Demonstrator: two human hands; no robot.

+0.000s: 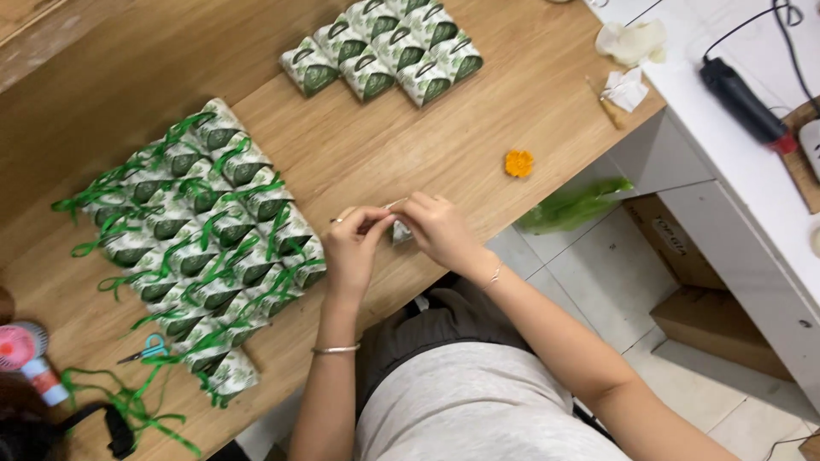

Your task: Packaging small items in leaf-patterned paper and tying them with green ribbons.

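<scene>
Both forearms reach forward from the torso and converge over the near edge of the light brown wooden table [478,145]. The left hand [354,248] and right hand [436,229] meet there, fingertips pinched together and almost touching, wrists slightly bent, elbows drawn back off the table's edge.

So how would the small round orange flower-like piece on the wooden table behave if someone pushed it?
The small round orange flower-like piece looks light, so it would probably slide easily on the smooth wooden table. It seems flat, so rolling is unlikely.
</scene>
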